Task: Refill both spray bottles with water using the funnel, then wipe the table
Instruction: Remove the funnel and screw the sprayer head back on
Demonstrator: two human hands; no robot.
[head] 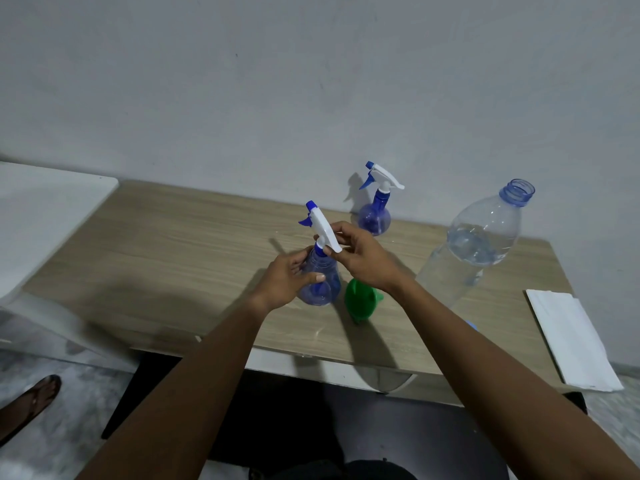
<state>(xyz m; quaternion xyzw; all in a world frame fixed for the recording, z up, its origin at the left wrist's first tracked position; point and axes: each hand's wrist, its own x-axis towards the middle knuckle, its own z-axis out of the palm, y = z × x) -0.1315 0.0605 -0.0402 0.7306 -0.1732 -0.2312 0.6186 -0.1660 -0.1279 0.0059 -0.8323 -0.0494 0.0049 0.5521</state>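
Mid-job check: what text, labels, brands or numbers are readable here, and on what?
No readable text in this view.
No label on the near spray bottle.
No label on the far spray bottle.
No label on the water bottle.
Nothing printed on the green funnel or the white folded sheet.

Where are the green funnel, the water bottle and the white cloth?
green funnel [358, 299]: head view, cone wall.
water bottle [481, 244]: head view, clear body.
white cloth [571, 341]: head view, flat middle.
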